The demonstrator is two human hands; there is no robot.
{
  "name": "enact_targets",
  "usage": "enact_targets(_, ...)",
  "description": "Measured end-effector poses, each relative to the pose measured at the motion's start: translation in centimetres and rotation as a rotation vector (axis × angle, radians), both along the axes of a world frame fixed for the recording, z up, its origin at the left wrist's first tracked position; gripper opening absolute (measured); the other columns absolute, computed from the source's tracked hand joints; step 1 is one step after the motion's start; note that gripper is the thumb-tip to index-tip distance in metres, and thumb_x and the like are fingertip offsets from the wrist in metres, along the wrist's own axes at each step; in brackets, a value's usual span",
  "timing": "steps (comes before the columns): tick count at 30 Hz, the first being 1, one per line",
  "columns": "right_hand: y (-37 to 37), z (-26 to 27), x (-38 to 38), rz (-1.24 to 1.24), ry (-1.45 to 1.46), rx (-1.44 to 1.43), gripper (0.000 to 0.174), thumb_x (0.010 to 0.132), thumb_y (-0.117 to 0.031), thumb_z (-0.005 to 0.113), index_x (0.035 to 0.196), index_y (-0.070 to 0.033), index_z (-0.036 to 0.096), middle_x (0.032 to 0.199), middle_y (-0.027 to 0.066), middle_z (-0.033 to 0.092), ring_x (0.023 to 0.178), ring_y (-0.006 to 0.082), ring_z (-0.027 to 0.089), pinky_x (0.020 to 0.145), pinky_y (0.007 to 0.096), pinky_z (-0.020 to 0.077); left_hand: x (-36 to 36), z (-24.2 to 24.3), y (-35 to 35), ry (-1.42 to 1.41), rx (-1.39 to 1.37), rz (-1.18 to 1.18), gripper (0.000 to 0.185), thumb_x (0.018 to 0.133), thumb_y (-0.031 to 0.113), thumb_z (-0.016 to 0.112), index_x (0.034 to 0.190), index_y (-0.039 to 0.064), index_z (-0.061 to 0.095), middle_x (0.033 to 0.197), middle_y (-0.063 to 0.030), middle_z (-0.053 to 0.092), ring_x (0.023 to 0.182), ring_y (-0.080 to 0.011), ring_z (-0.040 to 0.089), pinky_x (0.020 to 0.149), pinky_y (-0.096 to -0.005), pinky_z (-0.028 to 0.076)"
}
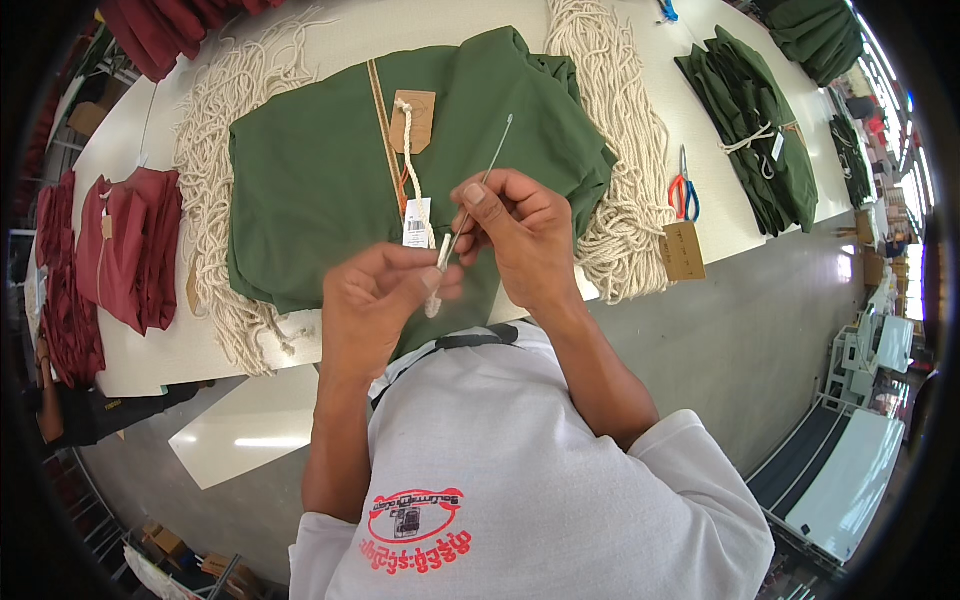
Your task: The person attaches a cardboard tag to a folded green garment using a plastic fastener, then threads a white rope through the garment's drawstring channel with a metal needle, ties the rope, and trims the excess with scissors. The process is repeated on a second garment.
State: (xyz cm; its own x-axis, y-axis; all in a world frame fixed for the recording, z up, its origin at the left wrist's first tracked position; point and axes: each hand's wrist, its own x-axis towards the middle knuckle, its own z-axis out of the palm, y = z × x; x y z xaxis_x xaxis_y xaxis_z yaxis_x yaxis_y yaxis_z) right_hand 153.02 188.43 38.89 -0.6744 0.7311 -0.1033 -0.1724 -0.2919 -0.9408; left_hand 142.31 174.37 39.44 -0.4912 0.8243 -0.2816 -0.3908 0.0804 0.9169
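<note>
Folded green fabric [315,172] lies on the table before me, with a tan stripe [384,135] running down it. A brown card tag [420,131] and a white label [416,225] with a barcode rest on top, beside a twisted cream cord [409,142]. My left hand [386,289] pinches the cord's lower part between thumb and fingers, near its knotted end [433,306]. In my right hand [517,225] is a thin metal rod [496,154] with a small looped tip pointing up and away. Its lower end is close to the cord; whether they touch is unclear.
Cream rope bundles lie left [225,135] and right [615,150] of the fabric. Scissors [684,191] and a brown card [682,251] are by the right bundle. Red garments [135,247] lie left, tied green fabric [757,142] right. Another person's arm [49,405] shows far left.
</note>
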Motion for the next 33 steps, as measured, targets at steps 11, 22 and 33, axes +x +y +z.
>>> enact_targets(11, 1.1, -0.4, -1.0, -0.028, 0.171, 0.008, 0.021, 0.101, -0.016, 0.064, 0.092, 0.003, 0.066, 0.072, 0.0044, 0.064, 0.060, 0.0085, 0.059, 0.053, 0.0238, 0.0501, 1.7, 0.8, -0.3, 0.152, -0.066, 0.077, 0.017, 0.094, 0.004, 0.068, 0.109, -0.006, 0.065, 0.096, -0.0162, 0.075, 0.081, -0.0181, 0.073, 0.073, -0.0257, 0.056)
enact_targets(22, 1.5, -0.8, -1.4, -0.020, 0.185, -0.065, 0.027, 0.106, -0.023, 0.054, 0.100, 0.001, 0.064, 0.077, 0.0059, 0.062, 0.065, 0.0137, 0.060, 0.058, 0.0292, 0.0501, 2.5, 0.4, 0.1, 0.148, -0.089, 0.062, 0.024, 0.095, 0.005, 0.064, 0.117, -0.007, 0.064, 0.094, -0.0136, 0.074, 0.080, -0.0157, 0.070, 0.073, -0.0254, 0.053)
enact_targets(33, 4.0, 1.4, -3.8, -0.032, 0.276, -0.507, 0.026, 0.106, -0.025, 0.050, 0.091, -0.004, 0.056, 0.067, 0.0006, 0.046, 0.052, 0.0104, 0.039, 0.047, 0.0278, 0.0325, 2.1, -1.6, 2.2, 0.126, -0.147, -0.103, 0.024, 0.099, 0.018, 0.057, 0.102, -0.001, 0.071, 0.066, 0.0022, 0.053, 0.061, -0.0070, 0.046, 0.057, -0.0256, 0.039)
